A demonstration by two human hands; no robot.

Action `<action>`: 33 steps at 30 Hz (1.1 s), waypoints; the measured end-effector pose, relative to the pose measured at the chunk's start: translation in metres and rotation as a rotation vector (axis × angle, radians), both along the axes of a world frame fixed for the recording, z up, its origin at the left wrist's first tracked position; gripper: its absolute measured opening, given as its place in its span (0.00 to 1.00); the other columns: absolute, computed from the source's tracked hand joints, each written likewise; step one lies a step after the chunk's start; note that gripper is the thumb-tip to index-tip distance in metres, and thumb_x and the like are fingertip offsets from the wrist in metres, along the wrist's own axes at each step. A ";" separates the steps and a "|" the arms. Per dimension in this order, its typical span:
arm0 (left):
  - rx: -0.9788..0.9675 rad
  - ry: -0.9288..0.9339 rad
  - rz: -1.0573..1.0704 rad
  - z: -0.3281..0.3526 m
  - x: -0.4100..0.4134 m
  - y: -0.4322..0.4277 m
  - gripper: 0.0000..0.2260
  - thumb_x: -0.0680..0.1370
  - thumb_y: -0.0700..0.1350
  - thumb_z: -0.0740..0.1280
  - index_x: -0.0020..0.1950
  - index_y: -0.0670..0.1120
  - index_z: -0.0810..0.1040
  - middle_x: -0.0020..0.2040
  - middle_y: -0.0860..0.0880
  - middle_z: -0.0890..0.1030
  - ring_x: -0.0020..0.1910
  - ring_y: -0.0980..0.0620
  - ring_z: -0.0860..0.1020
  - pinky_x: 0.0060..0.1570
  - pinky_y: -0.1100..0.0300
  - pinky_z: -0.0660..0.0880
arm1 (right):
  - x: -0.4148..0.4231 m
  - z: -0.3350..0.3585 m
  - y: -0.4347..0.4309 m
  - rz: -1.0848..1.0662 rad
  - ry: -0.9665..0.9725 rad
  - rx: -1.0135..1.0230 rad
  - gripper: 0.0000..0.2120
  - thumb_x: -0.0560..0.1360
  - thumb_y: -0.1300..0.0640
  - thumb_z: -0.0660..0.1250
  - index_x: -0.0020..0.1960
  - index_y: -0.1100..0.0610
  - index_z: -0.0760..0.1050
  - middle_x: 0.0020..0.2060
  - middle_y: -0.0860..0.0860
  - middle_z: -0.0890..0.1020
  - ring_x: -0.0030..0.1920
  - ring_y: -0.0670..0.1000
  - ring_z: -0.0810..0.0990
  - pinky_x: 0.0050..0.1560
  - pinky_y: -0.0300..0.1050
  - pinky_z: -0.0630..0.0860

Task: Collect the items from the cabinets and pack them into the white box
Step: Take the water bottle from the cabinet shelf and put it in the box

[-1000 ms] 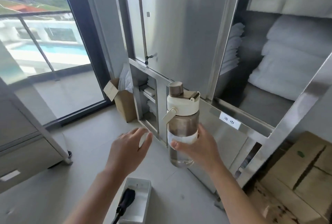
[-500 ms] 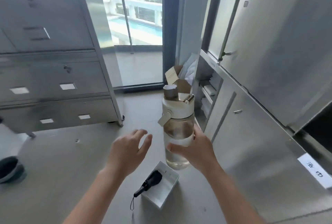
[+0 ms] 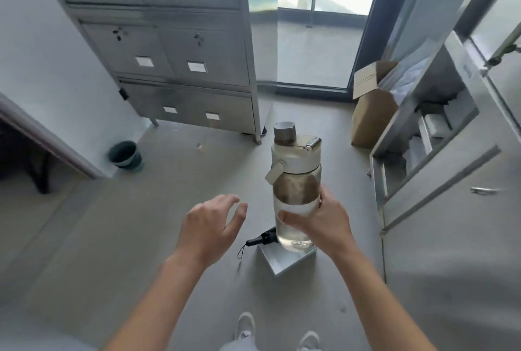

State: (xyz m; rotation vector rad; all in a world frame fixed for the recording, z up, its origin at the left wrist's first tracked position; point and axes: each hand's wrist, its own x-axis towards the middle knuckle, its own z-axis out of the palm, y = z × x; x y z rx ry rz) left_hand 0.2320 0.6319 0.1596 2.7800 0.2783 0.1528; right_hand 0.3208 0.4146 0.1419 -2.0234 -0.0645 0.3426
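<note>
A clear brownish water bottle (image 3: pixel 296 181) with a cream lid and a grey cap stands upright in the air, gripped around its lower half by my right hand (image 3: pixel 321 224). Directly below it on the floor lies the white box (image 3: pixel 284 262), partly hidden by the bottle. A black folded umbrella (image 3: pixel 260 238) lies in the box, its handle and wrist strap sticking out over the left edge. My left hand (image 3: pixel 211 226) hovers to the left of the bottle with fingers spread and nothing in it.
A steel cabinet (image 3: pixel 174 68) with labelled doors stands at the back left. An open steel cabinet (image 3: pixel 428 130) with white items runs along the right. An open cardboard box (image 3: pixel 369 108) sits by the glass door. A dark bucket (image 3: pixel 125 154) is on the floor at the left.
My view has swung left and downward, away from the open right cabinet toward the floor. The bottle stays in my right hand and now hangs right over the white box.
</note>
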 end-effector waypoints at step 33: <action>-0.179 0.291 -0.078 -0.545 0.072 0.010 0.17 0.80 0.63 0.50 0.50 0.57 0.75 0.47 0.59 0.80 0.43 0.56 0.79 0.39 0.57 0.71 | 0.006 -0.542 0.019 -0.152 0.331 -0.069 0.33 0.53 0.38 0.81 0.56 0.38 0.76 0.48 0.36 0.85 0.49 0.40 0.84 0.50 0.51 0.83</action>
